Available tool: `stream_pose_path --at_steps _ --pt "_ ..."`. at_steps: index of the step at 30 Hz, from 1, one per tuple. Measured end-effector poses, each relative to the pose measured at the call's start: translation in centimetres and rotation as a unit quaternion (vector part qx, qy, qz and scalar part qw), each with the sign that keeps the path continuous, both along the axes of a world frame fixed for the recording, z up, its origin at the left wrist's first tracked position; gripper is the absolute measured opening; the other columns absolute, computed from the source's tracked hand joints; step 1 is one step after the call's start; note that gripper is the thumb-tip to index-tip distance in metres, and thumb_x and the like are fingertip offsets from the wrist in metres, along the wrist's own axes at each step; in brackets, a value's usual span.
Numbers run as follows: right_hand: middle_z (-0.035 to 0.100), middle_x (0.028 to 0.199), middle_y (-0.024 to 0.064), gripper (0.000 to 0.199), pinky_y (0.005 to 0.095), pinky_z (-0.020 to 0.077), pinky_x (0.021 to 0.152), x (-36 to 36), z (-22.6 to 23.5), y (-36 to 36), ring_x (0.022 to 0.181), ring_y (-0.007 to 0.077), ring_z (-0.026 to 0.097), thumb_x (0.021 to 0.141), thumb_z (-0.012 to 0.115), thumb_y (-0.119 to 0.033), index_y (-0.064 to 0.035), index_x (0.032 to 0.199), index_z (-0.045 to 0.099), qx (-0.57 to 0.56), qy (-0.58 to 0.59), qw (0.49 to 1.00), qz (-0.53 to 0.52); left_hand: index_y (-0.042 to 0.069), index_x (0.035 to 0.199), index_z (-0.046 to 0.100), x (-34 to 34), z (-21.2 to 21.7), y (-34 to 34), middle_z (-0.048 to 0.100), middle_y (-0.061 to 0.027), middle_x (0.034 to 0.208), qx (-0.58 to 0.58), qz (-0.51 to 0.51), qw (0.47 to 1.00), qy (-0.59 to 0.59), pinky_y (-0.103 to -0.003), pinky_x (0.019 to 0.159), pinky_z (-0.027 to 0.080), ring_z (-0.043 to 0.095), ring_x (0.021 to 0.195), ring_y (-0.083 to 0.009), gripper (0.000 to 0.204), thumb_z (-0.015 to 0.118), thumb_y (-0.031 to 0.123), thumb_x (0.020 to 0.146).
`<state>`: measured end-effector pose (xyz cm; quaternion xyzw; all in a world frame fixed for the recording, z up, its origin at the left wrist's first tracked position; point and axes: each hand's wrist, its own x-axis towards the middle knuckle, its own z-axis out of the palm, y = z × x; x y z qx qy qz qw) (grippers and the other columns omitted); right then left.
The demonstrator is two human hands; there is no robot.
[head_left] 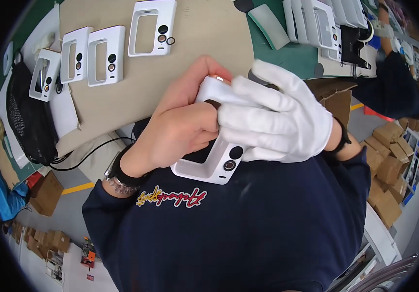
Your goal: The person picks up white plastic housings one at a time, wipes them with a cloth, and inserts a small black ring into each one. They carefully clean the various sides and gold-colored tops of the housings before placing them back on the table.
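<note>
A grey floor point(75, 207) carries a yellow stripe point(78, 188). Brown cardboard boxes point(390, 168) lie piled at right. A green-topped worktable point(292, 61) stands ahead.

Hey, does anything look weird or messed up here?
Yes, one odd thing: over the white device, the right hand wears a white glove, but the left hand is bare, so they don't match. I see no spill.

Smooth white rectangular frame point(217, 175) made of satin plastic, white five-fingered glove point(287, 121) made of matt cloth, navy sweatshirt point(268, 219) made of matt fabric
</note>
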<state>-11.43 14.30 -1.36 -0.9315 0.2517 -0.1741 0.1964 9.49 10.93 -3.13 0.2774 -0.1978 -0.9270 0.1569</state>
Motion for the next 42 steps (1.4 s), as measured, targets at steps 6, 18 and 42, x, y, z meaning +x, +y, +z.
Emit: stream_pose_path --at_steps 6,18,42 --pt "0.054 0.102 0.0080 0.034 0.0517 0.0368 0.084 0.2 -0.1 0.1 0.095 0.0330 0.049 0.062 0.061 -0.030 -0.0083 0.088 0.061 -0.067 -0.017 0.998 0.004 0.005 0.096 0.040 0.1 -0.2 0.0 0.030 0.0028 0.054 0.014 -0.013 1.000 -0.005 -0.020 0.036 0.015 0.021 0.040 -0.0028 0.031 0.033 -0.004 0.067" --pt "0.050 0.108 0.0101 0.036 0.0481 0.0365 0.085 0.3 -0.3 -1.4 0.099 0.0323 0.048 0.061 0.061 -0.024 -0.0060 0.092 0.060 -0.050 0.081 0.995 0.013 0.005 0.096 0.042 -0.2 -0.9 0.0 0.036 0.0009 0.056 0.054 -0.029 0.998 -0.021 -0.021 0.035 0.017 0.024 0.038 -0.0046 0.029 0.037 -0.002 0.068" --pt "0.053 0.102 0.0105 0.037 0.0273 0.0412 0.067 2.1 0.0 -0.9 0.084 0.0159 0.052 0.084 0.050 -0.020 0.0016 0.114 0.046 0.182 -0.263 0.877 -0.358 -0.001 0.110 0.042 -1.8 2.4 -2.9 0.028 0.0004 0.049 -0.204 0.431 0.877 0.067 -0.020 0.029 0.025 0.024 0.030 -0.0084 0.041 0.031 0.000 0.070"
